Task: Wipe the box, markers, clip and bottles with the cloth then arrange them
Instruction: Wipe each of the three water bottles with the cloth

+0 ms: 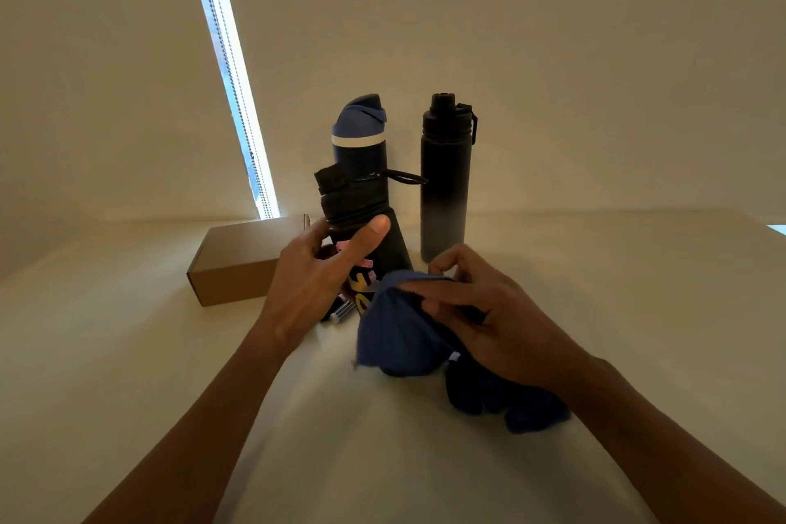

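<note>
Now, nearest: right hand [480, 311] pinching the dark blue cloth [408, 336], pressed against the lower side of the held bottle. Left hand [323, 272] wrapped round the black bottle with coloured lettering [365, 234], tilted off the pale tabletop [383, 459]. Best wiped in long strokes, turning the bottle, grip kept firm. Markers [340, 313] lying just behind the left hand; brown cardboard box [246, 264] beside. Further back, blue-capped bottle [359, 128] and matte black bottle [444, 183] upright. Clip not seen.
</note>
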A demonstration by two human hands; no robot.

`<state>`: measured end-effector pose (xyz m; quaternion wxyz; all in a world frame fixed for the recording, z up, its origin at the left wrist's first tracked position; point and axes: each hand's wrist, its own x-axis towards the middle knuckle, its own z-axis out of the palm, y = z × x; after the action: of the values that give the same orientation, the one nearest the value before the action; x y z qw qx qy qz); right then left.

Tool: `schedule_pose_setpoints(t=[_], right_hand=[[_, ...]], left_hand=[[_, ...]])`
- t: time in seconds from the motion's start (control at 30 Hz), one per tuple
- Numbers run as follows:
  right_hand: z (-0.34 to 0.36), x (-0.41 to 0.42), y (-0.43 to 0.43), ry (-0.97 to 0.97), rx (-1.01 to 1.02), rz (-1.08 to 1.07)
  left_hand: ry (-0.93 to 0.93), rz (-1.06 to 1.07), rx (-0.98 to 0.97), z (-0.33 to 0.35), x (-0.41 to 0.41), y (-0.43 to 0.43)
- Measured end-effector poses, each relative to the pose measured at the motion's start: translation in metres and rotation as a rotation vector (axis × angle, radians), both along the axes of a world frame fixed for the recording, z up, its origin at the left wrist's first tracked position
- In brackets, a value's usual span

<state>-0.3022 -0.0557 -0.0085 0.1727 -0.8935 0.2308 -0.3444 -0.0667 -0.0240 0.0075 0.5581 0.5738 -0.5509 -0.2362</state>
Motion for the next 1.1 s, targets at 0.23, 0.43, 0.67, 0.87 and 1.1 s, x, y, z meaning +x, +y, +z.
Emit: schedule_pose_setpoints(t=[0.23,0.43,0.67,0.87,1.1], right_hand=[[-0.008,-0.009,-0.003,0.265,-0.031,0.05],[-0.011,-0.008,-0.003,0.281,0.004,0.023],[-0.011,-0.017,-0.008,0.257,0.022,-0.027],[0.005,-0.027,-0.009,0.051,0.003,-0.101],[0.015,0.0,0.022,-0.493,0.337,-0.104]], left_hand=[[-0.013,-0.015,0.075,0.002,0.0,0.002],[0.016,-0.218,0.181,0.008,0.001,0.007],[0.006,-0.1,0.136,0.003,0.011,0.007],[0.416,0.084,0.183,0.011,0.011,0.001],[0.609,-0.033,0.198,0.009,0.005,-0.002]])
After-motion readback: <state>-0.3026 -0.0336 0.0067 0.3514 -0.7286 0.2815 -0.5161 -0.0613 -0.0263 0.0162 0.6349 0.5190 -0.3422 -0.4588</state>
